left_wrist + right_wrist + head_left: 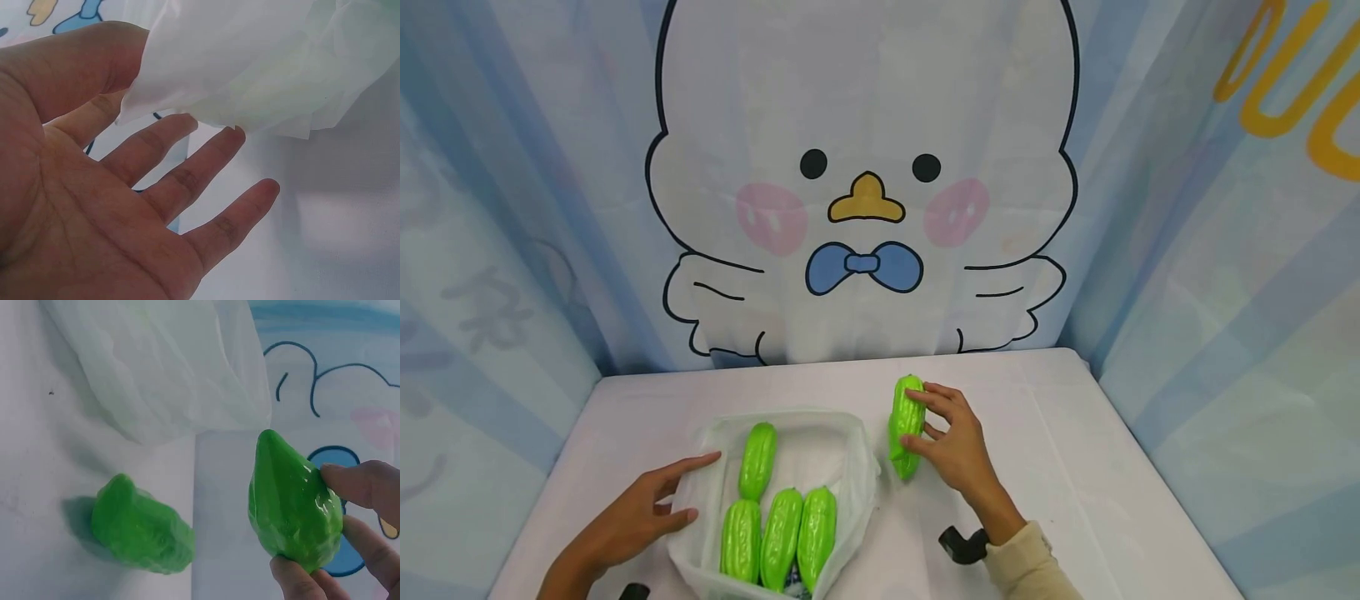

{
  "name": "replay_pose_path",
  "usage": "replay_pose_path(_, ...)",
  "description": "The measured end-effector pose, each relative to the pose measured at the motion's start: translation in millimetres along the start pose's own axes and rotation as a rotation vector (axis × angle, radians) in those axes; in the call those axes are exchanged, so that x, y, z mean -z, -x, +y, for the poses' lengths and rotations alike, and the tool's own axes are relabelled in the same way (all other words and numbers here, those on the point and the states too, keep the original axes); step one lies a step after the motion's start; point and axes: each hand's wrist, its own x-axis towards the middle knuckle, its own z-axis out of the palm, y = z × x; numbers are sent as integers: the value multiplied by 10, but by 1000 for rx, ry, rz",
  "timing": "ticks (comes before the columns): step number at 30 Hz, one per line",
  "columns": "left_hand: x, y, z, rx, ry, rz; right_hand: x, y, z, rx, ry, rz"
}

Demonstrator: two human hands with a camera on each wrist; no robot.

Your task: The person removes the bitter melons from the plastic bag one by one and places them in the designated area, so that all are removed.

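My right hand [958,442] pinches a shiny, bumpy green bitter melon [294,506] between thumb and fingers, held up off the table. A second bitter melon [144,528] lies on the cloth close by; from the head view the held one largely covers it. To the left stands a white container [861,454] lined with a thin plastic bag [250,56]. Several bitter melons [779,533] lie inside it, one behind a front row. At the container's left side is my left hand [632,517], fingers spread and fairly straight, touching the bag's loose edge.
A white cloth covers the table [1037,417]. Behind it hangs a curtain [865,100] printed with a cartoon bird, and more curtains close off both sides. A black wrist mount [964,546] shows at the right wrist.
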Motion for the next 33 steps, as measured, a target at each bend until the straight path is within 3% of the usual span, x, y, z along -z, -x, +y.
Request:
replay_pose_path(14,8,0,-2,11,11,-3,229,-84,421,-70,61,-15)
replay_pose_path(33,-13,7,-3,-46,-3,-2,278,-174,771,-159,157,-34)
